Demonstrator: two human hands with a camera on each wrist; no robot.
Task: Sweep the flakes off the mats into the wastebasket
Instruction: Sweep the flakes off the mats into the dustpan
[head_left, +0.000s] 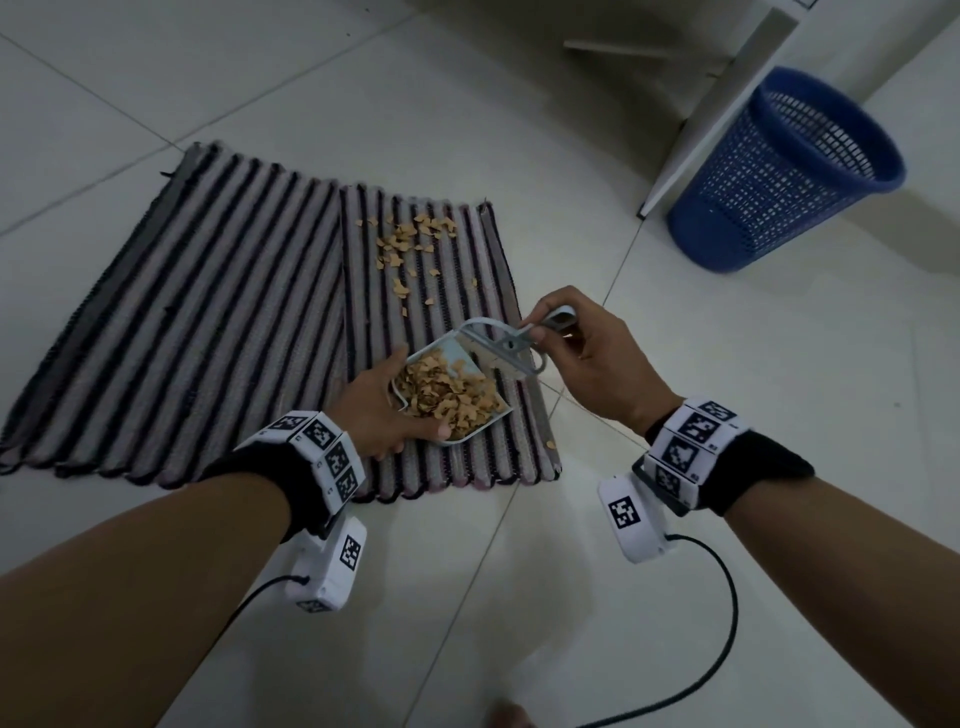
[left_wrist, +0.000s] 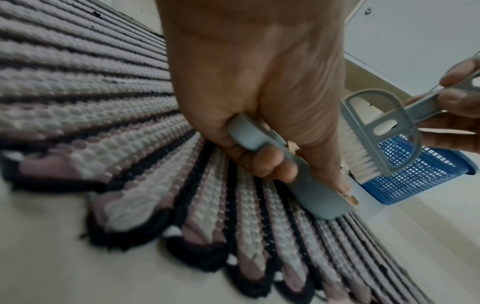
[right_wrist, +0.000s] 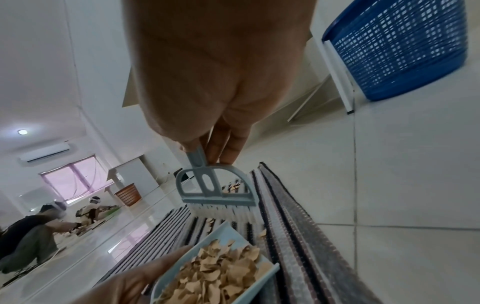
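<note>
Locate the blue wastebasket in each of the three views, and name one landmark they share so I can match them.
Head: the blue wastebasket stands on the floor at upper right, beyond the mats.
Left wrist: it shows at right of centre, partly hidden behind the brush.
Right wrist: it fills the top right corner.
Shared landmark: the brush, held by the right hand in all three views.

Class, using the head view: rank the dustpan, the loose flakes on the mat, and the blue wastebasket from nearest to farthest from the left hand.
1. Dustpan: gripped in the left hand.
2. Loose flakes: farther up the right mat.
3. Blue wastebasket: on the floor, far right.
</note>
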